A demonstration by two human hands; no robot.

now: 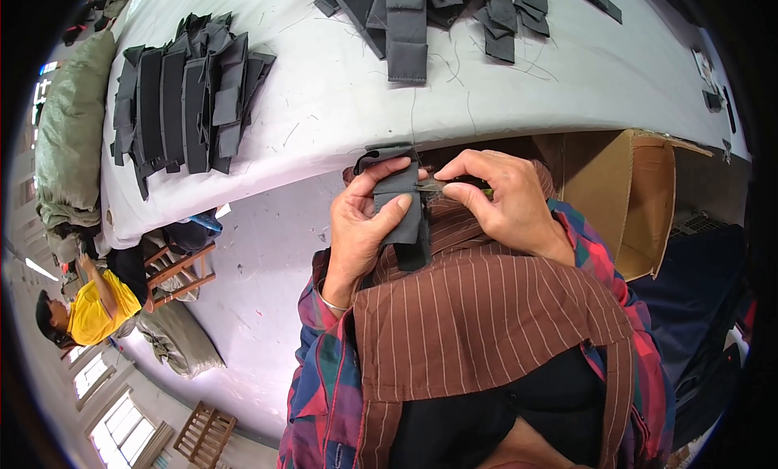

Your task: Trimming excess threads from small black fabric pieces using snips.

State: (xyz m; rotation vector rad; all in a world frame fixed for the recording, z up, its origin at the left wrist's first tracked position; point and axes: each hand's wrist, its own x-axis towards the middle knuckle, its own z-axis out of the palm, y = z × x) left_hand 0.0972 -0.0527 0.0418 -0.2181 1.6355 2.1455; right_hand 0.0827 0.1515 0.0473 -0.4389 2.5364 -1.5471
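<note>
My left hand (356, 218) pinches a folded dark grey fabric strip (397, 189) between thumb and fingers, above my lap at the table's near edge. The strip's lower end hangs below the thumb. Close on its right, my right hand (506, 198) is closed around a small metal tool (429, 187). The tool's thin tip meets the strip's right edge, and a bit of green shows under the fingers. Most of the tool is hidden by the hand, so its exact kind is unclear.
On the white-covered table (324, 88) lie a stack of dark strips (190, 96) at left and a heap of strips (407, 31) at the far middle, with loose threads. A cardboard box (648, 202) stands right. A person in yellow (101, 311) works at far left, near a wooden stool (182, 270).
</note>
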